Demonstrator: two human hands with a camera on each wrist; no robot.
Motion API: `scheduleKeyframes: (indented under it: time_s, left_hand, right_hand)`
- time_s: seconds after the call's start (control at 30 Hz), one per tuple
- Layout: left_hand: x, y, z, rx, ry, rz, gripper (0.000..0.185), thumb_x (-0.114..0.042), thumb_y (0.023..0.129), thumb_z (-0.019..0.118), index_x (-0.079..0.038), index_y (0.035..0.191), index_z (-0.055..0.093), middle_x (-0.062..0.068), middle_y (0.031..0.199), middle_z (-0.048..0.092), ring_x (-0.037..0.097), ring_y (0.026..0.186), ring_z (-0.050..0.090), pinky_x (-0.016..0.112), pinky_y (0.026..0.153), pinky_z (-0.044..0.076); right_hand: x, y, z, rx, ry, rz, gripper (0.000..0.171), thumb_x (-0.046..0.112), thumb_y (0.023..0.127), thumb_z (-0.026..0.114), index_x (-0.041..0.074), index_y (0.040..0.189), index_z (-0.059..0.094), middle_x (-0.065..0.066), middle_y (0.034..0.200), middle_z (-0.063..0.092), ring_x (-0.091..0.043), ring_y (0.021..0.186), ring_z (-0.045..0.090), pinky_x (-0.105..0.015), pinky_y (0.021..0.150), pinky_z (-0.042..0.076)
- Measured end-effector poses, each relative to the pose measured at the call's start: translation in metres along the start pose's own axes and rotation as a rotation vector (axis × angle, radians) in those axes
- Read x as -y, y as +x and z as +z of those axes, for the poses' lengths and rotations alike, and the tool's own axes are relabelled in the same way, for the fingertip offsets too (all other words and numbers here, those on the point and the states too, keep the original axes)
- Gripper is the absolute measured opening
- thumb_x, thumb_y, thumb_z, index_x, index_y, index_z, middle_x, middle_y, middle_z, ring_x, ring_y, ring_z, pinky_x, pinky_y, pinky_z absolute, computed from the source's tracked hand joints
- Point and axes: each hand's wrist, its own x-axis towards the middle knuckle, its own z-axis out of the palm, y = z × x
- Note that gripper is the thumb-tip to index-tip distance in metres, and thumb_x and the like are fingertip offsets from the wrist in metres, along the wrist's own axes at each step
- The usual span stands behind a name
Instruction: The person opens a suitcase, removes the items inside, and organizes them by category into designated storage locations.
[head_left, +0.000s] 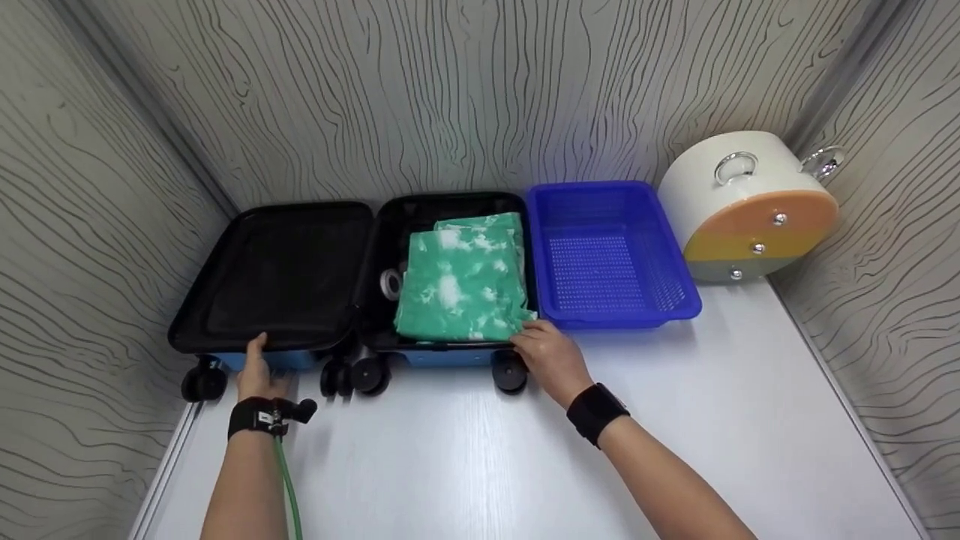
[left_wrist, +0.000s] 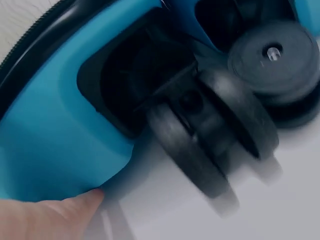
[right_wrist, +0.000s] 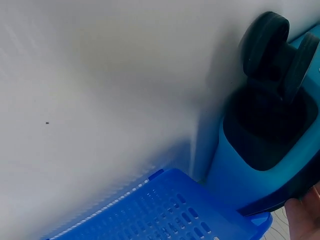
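Note:
An open suitcase lies flat, its black-lined left half [head_left: 285, 277] beside the right half [head_left: 394, 217]. Folded green-and-white tie-dye cloth [head_left: 457, 289] fills most of the right half. My right hand [head_left: 553, 360] is at the near right corner, fingers and thumb pinching the cloth's corner by the rim. My left hand [head_left: 259, 375] rests against the near side of the left half, one finger extended up to the rim. In the left wrist view a fingertip [left_wrist: 90, 200] touches the lower edge of the blue shell [left_wrist: 50, 145]. The other left fingers are mostly hidden.
A blue plastic basket [head_left: 619, 322] stands right against the suitcase. Beyond it is a white round box [head_left: 720, 161] with coloured drawers. A white ring-shaped roll [head_left: 391, 285] lies by the cloth. Black wheels [head_left: 510, 373] stick out toward me. Patterned walls [head_left: 450, 97] enclose the table.

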Motion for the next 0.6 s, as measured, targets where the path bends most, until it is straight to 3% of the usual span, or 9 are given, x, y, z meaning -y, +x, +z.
scheduleKeyframes:
  time_s: [0.2, 0.43, 0.6]
  left_hand:
    - [-0.007, -0.008, 0.005, -0.051, 0.129, 0.058, 0.096, -0.039, 0.104, 0.052, -0.025, 0.16, -0.025, 0.002, 0.168, -0.02, 0.029, 0.155, -0.001, 0.038, 0.121, 0.023]
    - [-0.012, -0.015, -0.002, -0.054, 0.12, 0.066, 0.093, -0.042, 0.105, 0.05, -0.025, 0.16, -0.023, -0.002, 0.169, -0.018, 0.03, 0.155, 0.007, 0.037, 0.121, 0.025]
    - [-0.017, -0.019, -0.006, -0.066, 0.141, 0.094, 0.092, -0.046, 0.105, 0.047, -0.02, 0.161, -0.021, 0.001, 0.169, -0.016, 0.029, 0.156, 0.006, 0.038, 0.12, 0.026]
  right_hand:
    - [0.004, 0.004, 0.002, 0.004, 0.016, 0.023, 0.016, 0.002, 0.087, 0.08, 0.007, 0.103, 0.081, -0.005, 0.099, 0.078, -0.027, 0.11, 0.068, -0.036, 0.091, 0.057]
    - [0.013, 0.012, 0.01, -0.01, 0.025, -0.001, 0.016, 0.002, 0.085, 0.082, 0.007, 0.1, 0.081, -0.004, 0.097, 0.078, -0.028, 0.108, 0.068, -0.034, 0.092, 0.056]
    - [0.019, 0.019, 0.013, 0.007, 0.045, -0.002, 0.015, 0.001, 0.086, 0.081, 0.007, 0.1, 0.081, -0.004, 0.098, 0.078, -0.028, 0.108, 0.068, -0.034, 0.093, 0.056]
